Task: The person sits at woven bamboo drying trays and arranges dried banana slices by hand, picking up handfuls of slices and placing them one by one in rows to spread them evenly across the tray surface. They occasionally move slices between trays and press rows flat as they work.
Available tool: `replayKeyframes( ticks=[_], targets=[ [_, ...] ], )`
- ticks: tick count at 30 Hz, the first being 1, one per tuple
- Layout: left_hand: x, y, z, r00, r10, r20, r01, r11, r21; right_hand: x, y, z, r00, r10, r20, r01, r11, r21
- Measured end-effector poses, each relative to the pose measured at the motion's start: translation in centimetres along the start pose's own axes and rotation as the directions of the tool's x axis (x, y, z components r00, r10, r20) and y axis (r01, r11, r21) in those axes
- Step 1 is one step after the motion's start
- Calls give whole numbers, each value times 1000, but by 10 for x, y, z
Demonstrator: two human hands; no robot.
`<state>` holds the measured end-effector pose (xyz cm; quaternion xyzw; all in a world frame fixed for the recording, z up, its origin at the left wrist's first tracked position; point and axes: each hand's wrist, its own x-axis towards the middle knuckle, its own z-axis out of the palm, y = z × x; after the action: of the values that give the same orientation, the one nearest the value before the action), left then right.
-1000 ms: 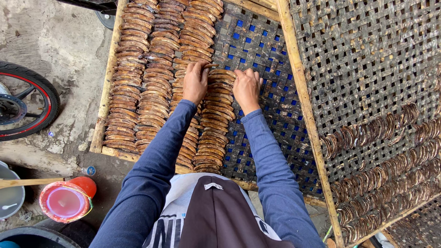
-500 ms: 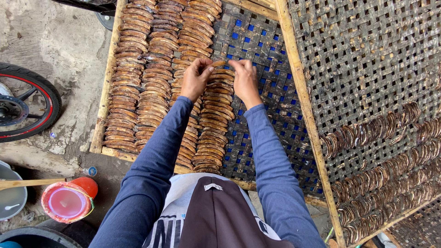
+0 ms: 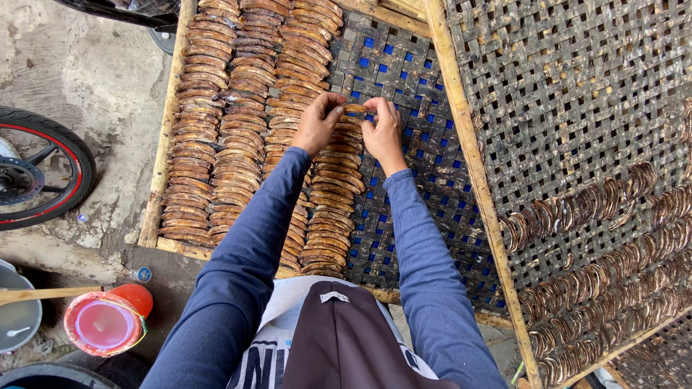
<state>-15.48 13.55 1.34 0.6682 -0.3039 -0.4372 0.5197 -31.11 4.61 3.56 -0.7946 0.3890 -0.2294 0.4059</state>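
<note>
A woven bamboo drying rack (image 3: pixel 404 166) with a wooden frame lies before me, its left part covered in rows of flattened brown banana slices (image 3: pixel 223 130). My left hand (image 3: pixel 317 122) and my right hand (image 3: pixel 382 130) meet at the far end of the rightmost row. Together they pinch one brown slice (image 3: pixel 353 109) by its two ends, just above the row. Both arms are in blue sleeves.
A second woven rack (image 3: pixel 577 94) with rows of dark slices lies to the right. A motorbike wheel (image 3: pixel 43 173) stands on the concrete at left. An orange bucket with a pink lid (image 3: pixel 104 324) and a metal bowl (image 3: pixel 18 317) sit at lower left.
Both hands have moved farther up the rightmost row and come closer together, now pinching a slice between them instead of pressing flat on the row.
</note>
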Motion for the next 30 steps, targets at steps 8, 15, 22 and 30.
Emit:
replayKeyframes(
  ticks=[8, 15, 22, 30],
  targets=[
    [21, -4, -7, 999, 38, 4, -39, 991, 126, 10, 0, 10, 965, 256, 59, -261, 958, 122],
    [8, -8, -17, 961, 273, -52, -183, 764, 619, 2, -4, 20, 997, 7, -72, -19, 987, -162],
    [-10, -3, -9, 870, 490, 52, -306, 454, 837, -9, -15, 19, 971, -141, -193, 91, 965, -248],
    [-30, -2, -23, 822, 556, 123, -417, 441, 795, -48, -15, -8, 937, -32, -349, 14, 998, -55]
  ],
)
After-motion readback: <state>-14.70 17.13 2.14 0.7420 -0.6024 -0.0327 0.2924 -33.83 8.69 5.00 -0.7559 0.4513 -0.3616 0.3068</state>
